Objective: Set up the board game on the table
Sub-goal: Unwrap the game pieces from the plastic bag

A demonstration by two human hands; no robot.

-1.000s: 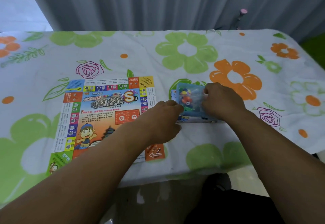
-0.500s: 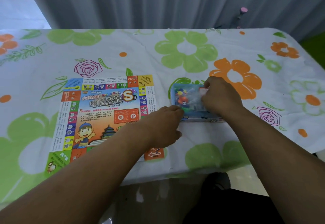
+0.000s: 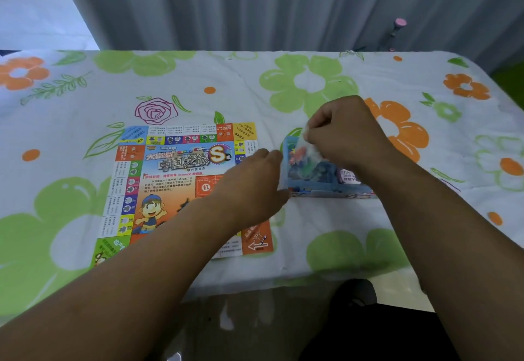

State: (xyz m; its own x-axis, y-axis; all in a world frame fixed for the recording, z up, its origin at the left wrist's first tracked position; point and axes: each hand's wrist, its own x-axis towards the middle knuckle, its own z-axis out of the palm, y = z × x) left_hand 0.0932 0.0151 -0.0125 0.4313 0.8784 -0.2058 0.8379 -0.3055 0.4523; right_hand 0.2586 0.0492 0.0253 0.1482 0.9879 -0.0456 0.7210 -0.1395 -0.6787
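On the table [image 3: 312, 247], just right of the game board [image 3: 175, 167], stood the blue box [image 3: 326, 189], and I was taking the small things out of it. My right hand [image 3: 346, 133] pinched the top of a clear plastic bag [image 3: 304, 157] with coloured pieces inside, and the bag hung partly above the box, its lower part inside the box walls. My left hand [image 3: 252, 184] lay curled against the left end of the box; if the fingers really gripped the wall or only leaned on it, I could not tell. The board was already open and flat, and my left forearm crossed over its right side. I judged the danger was in the bag: it looked thin, and if it caught on the box wall it could tear or pull the light box up with it. Then the pieces would scatter. The box sat near the front edge of the table, so loose pieces could fall to the floor. Behind the box and to its right the cloth gave much open room, and I thought it better to put the bag down there.
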